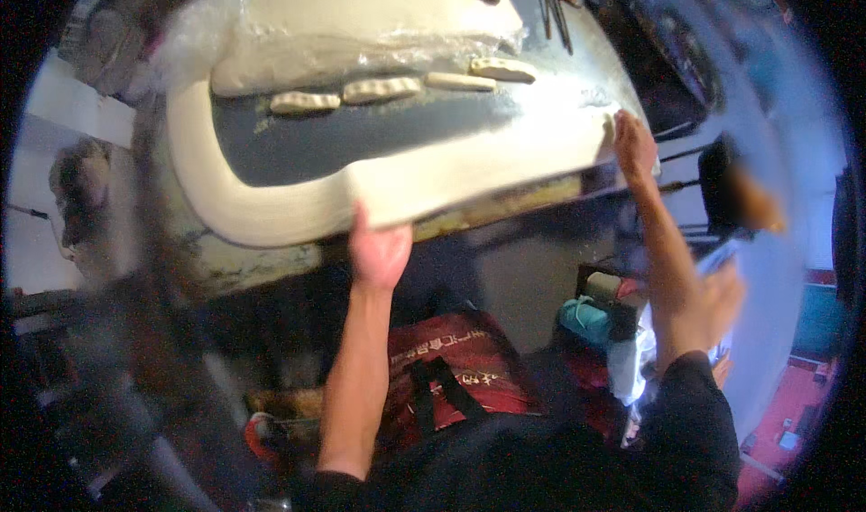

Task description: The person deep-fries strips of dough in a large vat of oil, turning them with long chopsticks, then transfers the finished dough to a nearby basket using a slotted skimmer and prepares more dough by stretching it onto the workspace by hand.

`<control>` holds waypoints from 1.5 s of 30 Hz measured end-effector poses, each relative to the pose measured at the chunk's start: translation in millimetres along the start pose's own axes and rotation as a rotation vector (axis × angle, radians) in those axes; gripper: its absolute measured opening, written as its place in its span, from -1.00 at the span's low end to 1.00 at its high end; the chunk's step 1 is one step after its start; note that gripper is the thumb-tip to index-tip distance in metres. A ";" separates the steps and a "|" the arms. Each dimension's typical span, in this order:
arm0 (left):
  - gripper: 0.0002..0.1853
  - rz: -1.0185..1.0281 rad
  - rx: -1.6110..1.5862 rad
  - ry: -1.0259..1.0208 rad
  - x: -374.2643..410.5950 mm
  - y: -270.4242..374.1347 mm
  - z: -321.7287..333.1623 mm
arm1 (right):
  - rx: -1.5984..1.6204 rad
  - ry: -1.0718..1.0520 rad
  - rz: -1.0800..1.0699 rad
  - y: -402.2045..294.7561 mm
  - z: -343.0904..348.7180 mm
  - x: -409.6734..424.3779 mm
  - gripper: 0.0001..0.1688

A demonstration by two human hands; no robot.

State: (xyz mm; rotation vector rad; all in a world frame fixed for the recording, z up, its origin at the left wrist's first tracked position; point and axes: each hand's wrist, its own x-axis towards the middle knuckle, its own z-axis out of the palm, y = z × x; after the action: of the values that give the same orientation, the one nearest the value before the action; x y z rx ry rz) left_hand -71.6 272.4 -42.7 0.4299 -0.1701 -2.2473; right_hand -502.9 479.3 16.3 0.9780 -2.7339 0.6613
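A long, thick band of pale dough (467, 170) lies along the front edge of a worktable and curves up at the left. My left hand (382, 251) is at the band's near edge, thumb on top and the palm turned up; some fingers are hidden below the dough. At the band's right end, my right hand (634, 143) touches or grips it, with its fingertips partly hidden. Several small ridged dough pieces (381, 90) lie in a row behind the band. Beyond them is a large mass of dough (352, 11) partly covered by clear plastic film (203, 21).
Dark thin sticks or tools (556, 18) lie at the table's far right. A red apron with writing (467, 356) hangs at my front. Another person's hand (720, 302) shows beside my right forearm. A teal bundle (585, 319) sits below right. Someone's head (81, 180) appears at the far left.
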 end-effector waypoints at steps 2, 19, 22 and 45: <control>-0.30 -0.062 0.052 -0.009 14.1 -16.4 -5.4 | -0.238 0.026 -0.032 16.9 9.0 -0.6 -0.60; -0.13 0.030 -0.143 -0.077 56.8 189.7 15.9 | -0.276 -0.481 -0.400 -172.2 79.6 -111.7 -0.17; -0.23 -0.013 0.058 0.035 65.7 212.3 -5.2 | -0.196 -0.412 -0.424 -186.2 88.6 -122.1 -0.19; -0.18 -0.029 0.237 0.002 0.0 336.1 15.1 | -0.259 -0.338 -0.525 -314.0 131.5 -181.1 -0.31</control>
State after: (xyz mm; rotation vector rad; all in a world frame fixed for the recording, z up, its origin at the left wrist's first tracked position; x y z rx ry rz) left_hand 162.0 52.7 59.2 0.5634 -0.4350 -2.2634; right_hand -164.2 305.0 -43.5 1.7662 -2.5399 0.0533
